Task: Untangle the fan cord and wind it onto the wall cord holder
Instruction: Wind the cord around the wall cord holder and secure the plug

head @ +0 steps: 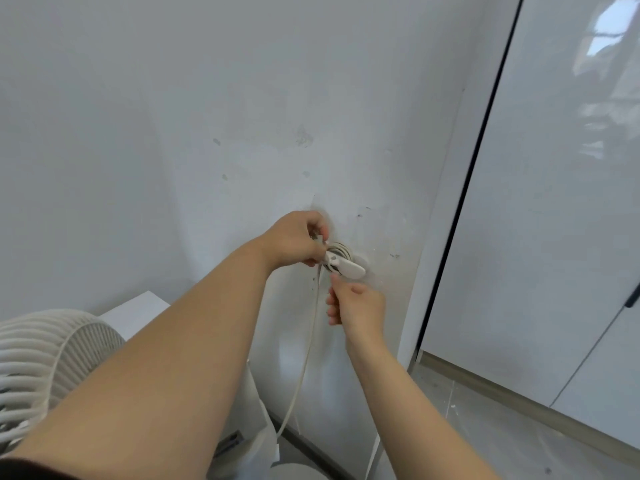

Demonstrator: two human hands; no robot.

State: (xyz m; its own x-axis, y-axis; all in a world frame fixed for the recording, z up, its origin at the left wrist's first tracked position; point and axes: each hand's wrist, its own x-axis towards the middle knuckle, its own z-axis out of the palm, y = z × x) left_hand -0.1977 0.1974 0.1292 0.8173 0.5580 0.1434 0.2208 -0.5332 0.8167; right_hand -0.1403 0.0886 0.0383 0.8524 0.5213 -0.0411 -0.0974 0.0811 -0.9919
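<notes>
Head view, looking down at white wall. Wall cord holder mounted low on wall, white plastic tab with long axis running left-to-right, tilted slightly down toward right, rounded tip pointing right. Several turns of fan cord already wound behind tab as tight grey-white loops. Rest of cord hanging from holder nearly straight down, long axis vertical, curving left toward fan base near floor. Left hand closed, fingers pinching cord at left end of holder, touching tab. Right hand just below holder, fingers loosely curled, partly open; index tip near tab underside, whether gripping cord cannot tell. Left forearm covering much of fan body. Fan at lower left, white ribbed plastic grille, round. Glossy white cabinet doors at right, dark vertical gap between panels, reflective. Wall matte, scuffed with small marks around holder.
</notes>
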